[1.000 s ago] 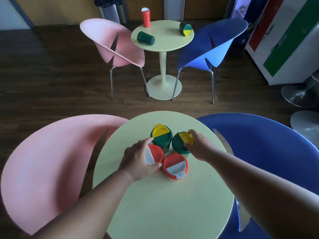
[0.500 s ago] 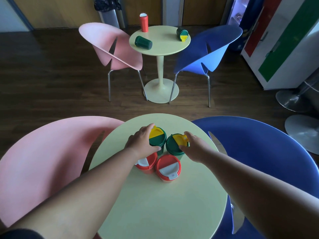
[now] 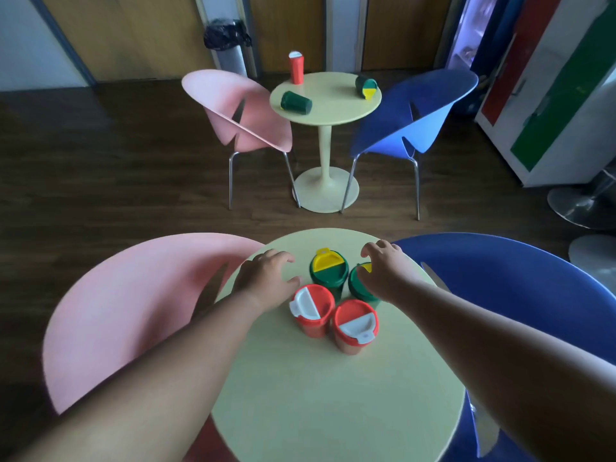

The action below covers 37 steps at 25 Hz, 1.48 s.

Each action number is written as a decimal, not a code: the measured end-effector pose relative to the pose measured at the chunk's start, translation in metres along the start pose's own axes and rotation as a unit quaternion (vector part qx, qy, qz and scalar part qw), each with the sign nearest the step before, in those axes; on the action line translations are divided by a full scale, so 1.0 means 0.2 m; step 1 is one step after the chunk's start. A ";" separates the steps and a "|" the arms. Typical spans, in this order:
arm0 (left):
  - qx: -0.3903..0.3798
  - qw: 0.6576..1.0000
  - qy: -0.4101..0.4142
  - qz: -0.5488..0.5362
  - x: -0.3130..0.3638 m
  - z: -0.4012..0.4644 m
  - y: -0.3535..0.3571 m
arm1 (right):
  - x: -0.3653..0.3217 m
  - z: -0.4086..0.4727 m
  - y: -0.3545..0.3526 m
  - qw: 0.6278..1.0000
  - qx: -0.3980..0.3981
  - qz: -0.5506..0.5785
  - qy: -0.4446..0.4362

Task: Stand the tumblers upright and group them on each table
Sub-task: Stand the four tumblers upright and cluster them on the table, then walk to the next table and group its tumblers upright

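On the near round table several tumblers stand upright in a tight cluster: a green one with a yellow lid flap, a second green one partly under my right hand, and two red ones with white flaps. My left hand hovers left of the cluster, fingers spread, holding nothing. My right hand is above the right green tumbler, fingers apart. On the far table a red tumbler stands upright, while two green ones lie on their sides.
A pink chair flanks the near table on the left and a blue chair on the right. The far table has its own pink chair and blue chair. A bin and a cabinet stand behind.
Both hands have lifted off the tumblers and moved outward, the left hand to the left and the right hand up and right. The cluster stays put.
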<state>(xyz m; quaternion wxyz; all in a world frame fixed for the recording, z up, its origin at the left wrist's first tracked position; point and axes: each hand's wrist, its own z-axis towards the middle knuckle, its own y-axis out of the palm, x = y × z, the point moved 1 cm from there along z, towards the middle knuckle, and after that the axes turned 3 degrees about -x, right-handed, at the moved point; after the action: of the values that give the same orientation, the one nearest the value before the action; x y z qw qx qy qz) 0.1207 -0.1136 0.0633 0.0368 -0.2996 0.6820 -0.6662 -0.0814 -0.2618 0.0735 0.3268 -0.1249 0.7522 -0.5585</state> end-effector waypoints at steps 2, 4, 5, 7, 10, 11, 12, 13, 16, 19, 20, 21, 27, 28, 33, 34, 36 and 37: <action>-0.005 1.000 -0.009 -0.017 -0.13 -0.04 -0.11 | -0.16 0.01 0.02 1.000 0.002 -0.014 -0.022; -0.018 0.999 -0.016 -0.025 -0.30 -0.12 -0.23 | -0.37 0.01 0.05 0.999 -0.001 -0.025 -0.039; -0.021 0.999 -0.018 -0.023 -0.39 -0.16 -0.28 | -0.49 0.00 0.07 0.999 -0.001 -0.028 -0.047; -0.030 0.999 -0.022 -0.019 -0.60 -0.27 -0.39 | -0.73 -0.03 0.14 0.998 0.001 -0.029 -0.056; -0.050 0.999 -0.017 0.004 -0.94 -0.43 -0.57 | -1.09 -0.11 0.28 0.999 0.004 -0.002 -0.040; -0.059 0.998 -0.017 0.019 -1.06 -0.49 -0.61 | -1.20 -0.14 0.33 0.999 0.001 0.002 -0.035; -0.068 0.997 -0.020 0.034 -1.16 -0.53 -0.66 | -1.29 -0.16 0.39 0.999 -0.003 0.004 -0.034; -0.076 0.996 -0.027 0.046 -1.28 -0.57 -0.71 | -1.39 -0.18 0.44 0.999 -0.010 0.007 -0.032; -0.081 0.994 -0.044 0.061 -1.52 -0.63 -0.79 | -1.63 -0.21 0.55 0.998 -0.046 -0.005 -0.043; -0.078 0.993 -0.062 0.060 -1.69 -0.67 -0.83 | -1.83 -0.16 0.62 0.995 -0.064 -0.021 -0.071; -0.075 0.993 -0.071 0.053 -1.74 -0.68 -0.84 | -1.89 -0.13 0.63 0.994 -0.070 -0.020 -0.081; -0.072 0.993 -0.083 0.041 -1.79 -0.68 -0.85 | -1.95 -0.10 0.65 0.992 -0.079 -0.019 -0.092; -0.059 0.992 -0.108 -0.006 -2.20 -0.67 -0.86 | -2.30 0.07 0.85 0.984 -0.130 -0.006 -0.123; -0.060 0.992 -0.108 -0.003 -2.31 -0.66 -0.88 | -2.40 0.11 0.90 0.982 -0.138 -0.013 -0.124; -0.044 0.997 -0.065 0.010 -2.92 -0.45 -1.16 | -2.97 0.44 1.03 0.990 -0.092 -0.003 -0.103; -0.053 0.997 -0.057 0.019 -3.05 -0.41 -1.23 | -3.09 0.49 1.04 0.993 -0.082 0.010 -0.083; -0.067 0.996 -0.053 0.037 -3.28 -0.35 -1.39 | -3.35 0.57 1.09 0.994 -0.089 0.016 -0.062; -0.070 0.995 -0.048 0.047 -3.39 -0.32 -1.46 | -3.46 0.60 1.11 0.993 -0.096 0.011 -0.063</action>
<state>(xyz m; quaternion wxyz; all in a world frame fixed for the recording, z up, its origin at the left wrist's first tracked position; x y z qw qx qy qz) 0.7521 0.2723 0.1059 0.0795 -0.3002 0.7381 -0.5990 0.5574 0.1061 0.0927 0.3661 -0.1826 0.7817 -0.4708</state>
